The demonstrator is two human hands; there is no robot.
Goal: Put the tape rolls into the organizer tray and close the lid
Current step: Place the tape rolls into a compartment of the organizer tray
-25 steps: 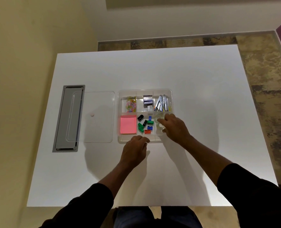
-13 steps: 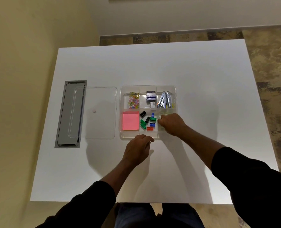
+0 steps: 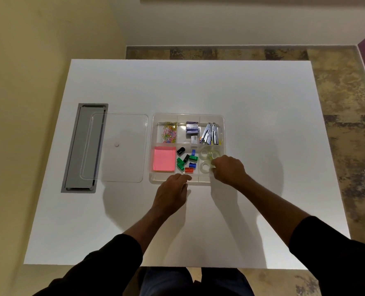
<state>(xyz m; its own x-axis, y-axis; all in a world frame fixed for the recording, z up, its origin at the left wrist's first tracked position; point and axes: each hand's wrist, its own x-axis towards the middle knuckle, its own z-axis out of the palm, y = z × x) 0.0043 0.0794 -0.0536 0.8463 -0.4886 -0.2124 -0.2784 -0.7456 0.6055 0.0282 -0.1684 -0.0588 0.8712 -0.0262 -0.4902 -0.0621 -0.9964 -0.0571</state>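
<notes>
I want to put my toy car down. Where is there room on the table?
Lots of bare table right of the tray and behind it. The near edge is free outside both arms. Crowded: the lid on the left, and the left hand and right hand at the tray's front.

Right hand [image 3: 227, 168] reaches into the organizer tray [image 3: 153, 146] beside clear tape rolls [image 3: 207, 160]; lid [image 3: 115, 147] lies alongside

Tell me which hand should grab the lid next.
Probably left: the left hand rests at the tray's near rim, nearer the clear lid on the tray's left, while the right hand is at the tape rolls.
</notes>
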